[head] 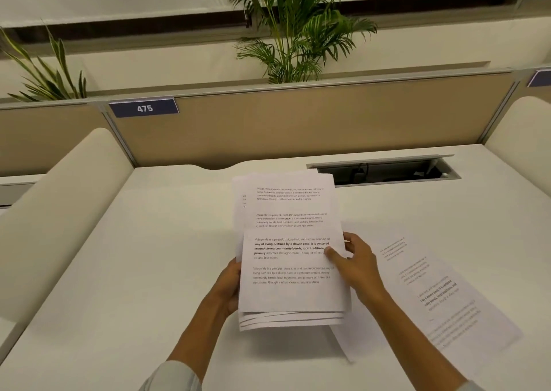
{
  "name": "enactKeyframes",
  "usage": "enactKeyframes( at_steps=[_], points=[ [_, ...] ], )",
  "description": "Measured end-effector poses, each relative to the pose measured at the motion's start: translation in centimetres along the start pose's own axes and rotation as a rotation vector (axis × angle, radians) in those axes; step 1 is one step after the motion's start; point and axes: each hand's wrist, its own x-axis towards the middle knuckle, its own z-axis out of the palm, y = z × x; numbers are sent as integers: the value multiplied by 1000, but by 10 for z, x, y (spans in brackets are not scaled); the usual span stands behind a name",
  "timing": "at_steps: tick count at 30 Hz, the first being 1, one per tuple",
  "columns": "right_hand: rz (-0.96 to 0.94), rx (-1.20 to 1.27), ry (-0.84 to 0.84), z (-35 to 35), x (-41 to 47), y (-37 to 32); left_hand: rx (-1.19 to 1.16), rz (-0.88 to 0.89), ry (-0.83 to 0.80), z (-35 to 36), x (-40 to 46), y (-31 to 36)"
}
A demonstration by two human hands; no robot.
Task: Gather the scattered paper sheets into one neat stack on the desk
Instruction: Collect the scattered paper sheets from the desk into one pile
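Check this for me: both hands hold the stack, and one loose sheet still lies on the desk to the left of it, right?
Wrong side. The head view shows the loose sheet on the desk to the right of the stack, partly under it. The left hand and right hand do hold the stack.

An office: partitioned desk [149,271] under a 475 plate [144,108]

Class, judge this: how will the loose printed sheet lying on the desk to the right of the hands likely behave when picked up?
The loose sheet looks thin, so probably floppy and light. It lies flat on the smooth desk, so it may slide rather than lift.
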Motion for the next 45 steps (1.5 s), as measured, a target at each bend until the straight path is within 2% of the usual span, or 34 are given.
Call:
enactKeyframes(
  at_steps=[6,9,13,14,16,18,20,22,26,29,32,34,37,40,43,45],
  points=[
    [-89,-38,-34,8,2,4,17,-43,8,-5,0,4],
    [-109,-44,-57,9,4,8,161,48,34,-9,-1,5],
    [-41,23,-55,2,4,12,166,140,157,-21,-1,14],
    [-39,-23,-31,0,2,14,154,169,199,-25,-1,19],
    [-117,-296,-8,-3,-5,20,133,212,260,-35,-1,27],
    [-226,-684,-68,2,-14,28,125,230,295,-43,-2,36],
    [-229,-964,-177,14,-21,35,124,239,315,-50,-2,43],
    [-198,-1110,-242,26,-26,41,120,247,324,-52,-3,46],
    [-190,-1191,-219,32,-28,35,108,243,339,-55,-2,43],
    [-163,-1084,-152,9,-26,4,95,248,344,-61,-1,39],
    [-231,-803,-138,-37,-27,-61,107,246,355,-65,0,38],
    [-296,-589,-204,-67,-37,-113,142,234,352,-62,1,35],
    [-393,-128,-438,-95,-55,-175,163,224,311,-49,4,29],
    [-379,291,-568,-101,-49,-196,156,210,246,-34,7,22],
    [-211,453,-437,-84,-27,-177,154,215,203,-17,8,19],
    [-67,410,-306,-67,-12,-149,181,239,156,-6,7,20]
  ],
)
